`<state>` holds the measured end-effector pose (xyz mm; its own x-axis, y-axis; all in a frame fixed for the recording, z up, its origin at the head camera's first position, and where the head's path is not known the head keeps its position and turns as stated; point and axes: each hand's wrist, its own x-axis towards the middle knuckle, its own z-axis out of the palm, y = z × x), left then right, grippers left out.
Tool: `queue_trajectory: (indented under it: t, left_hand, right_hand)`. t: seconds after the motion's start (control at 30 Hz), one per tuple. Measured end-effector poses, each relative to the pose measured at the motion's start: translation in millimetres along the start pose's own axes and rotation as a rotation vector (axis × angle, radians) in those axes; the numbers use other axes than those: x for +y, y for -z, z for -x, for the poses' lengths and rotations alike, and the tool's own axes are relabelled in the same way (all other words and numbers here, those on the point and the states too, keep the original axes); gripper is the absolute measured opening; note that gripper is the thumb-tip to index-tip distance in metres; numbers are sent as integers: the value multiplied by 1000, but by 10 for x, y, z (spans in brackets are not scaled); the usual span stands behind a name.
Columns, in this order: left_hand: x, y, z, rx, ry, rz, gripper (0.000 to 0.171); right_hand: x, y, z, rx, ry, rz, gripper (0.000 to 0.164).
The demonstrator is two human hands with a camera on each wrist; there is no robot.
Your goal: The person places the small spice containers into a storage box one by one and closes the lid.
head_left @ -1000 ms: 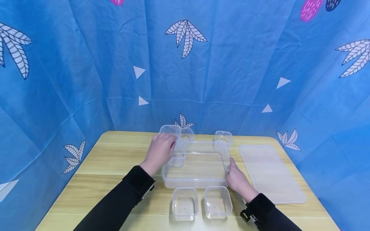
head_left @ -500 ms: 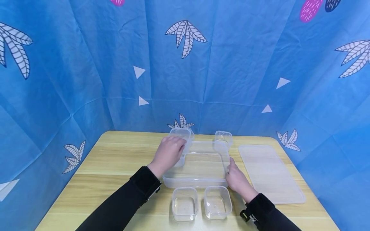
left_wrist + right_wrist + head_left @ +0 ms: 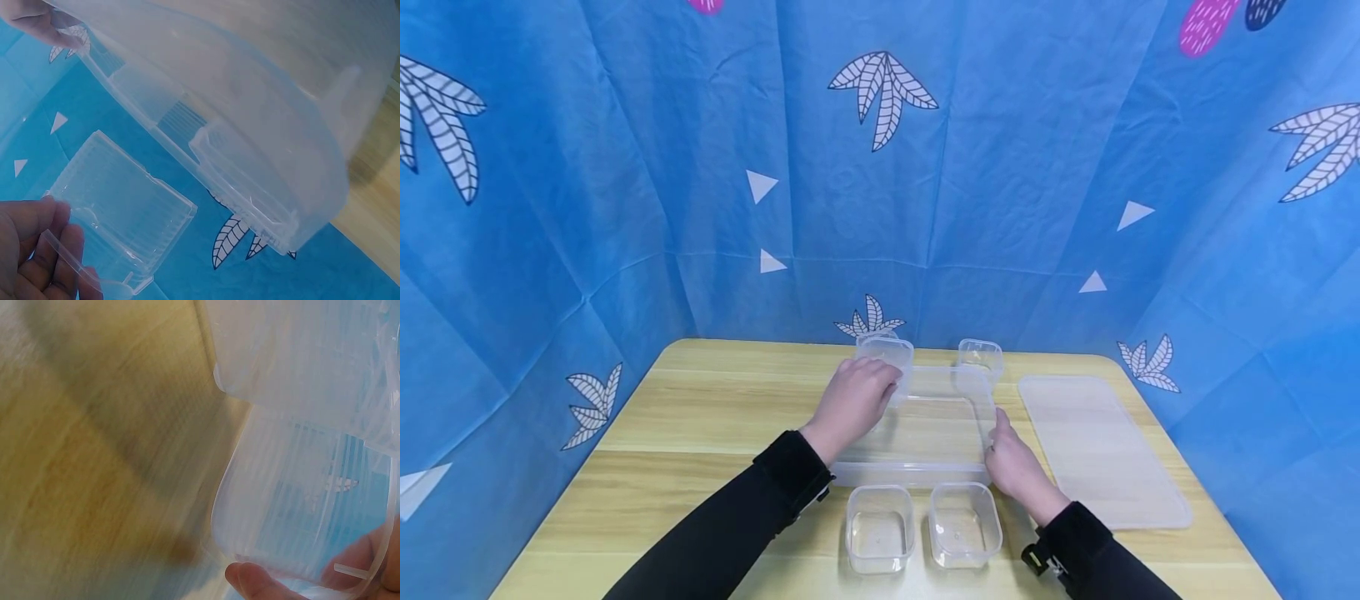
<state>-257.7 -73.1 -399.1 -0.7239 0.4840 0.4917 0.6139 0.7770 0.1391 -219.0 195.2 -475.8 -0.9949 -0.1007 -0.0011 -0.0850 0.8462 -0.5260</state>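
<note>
My left hand (image 3: 857, 396) pinches a small clear plastic container (image 3: 886, 352) by its near side, over the back left of a large clear plastic box (image 3: 917, 477). In the left wrist view, my left hand (image 3: 47, 256) has fingers and thumb at the rim of the held container (image 3: 125, 197). My right hand (image 3: 1018, 467) grips the right wall of the large box. In the right wrist view, the right thumb (image 3: 250, 580) presses the outside of the wall, while other fingers show through the plastic. The left forearm and hand cover the box's left part.
Two small clear containers (image 3: 880, 533) (image 3: 965, 527) stand side by side in front of the large box. Another small container (image 3: 981, 354) stands behind its back right corner. A flat translucent lid (image 3: 1105, 450) lies on the wooden table (image 3: 700, 400) to the right.
My left hand has moved right and slightly down in the head view, carrying the small container over the large box. A small container inside the box's left end is now hidden. My right hand stays put.
</note>
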Motion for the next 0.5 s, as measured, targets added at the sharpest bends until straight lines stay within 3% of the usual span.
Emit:
queue_trajectory:
  t: [0.5]
  left_hand:
    - [106, -182, -39, -35, -52, -11, 10]
  right_hand:
    - [-24, 9, 3, -19, -22, -7, 66]
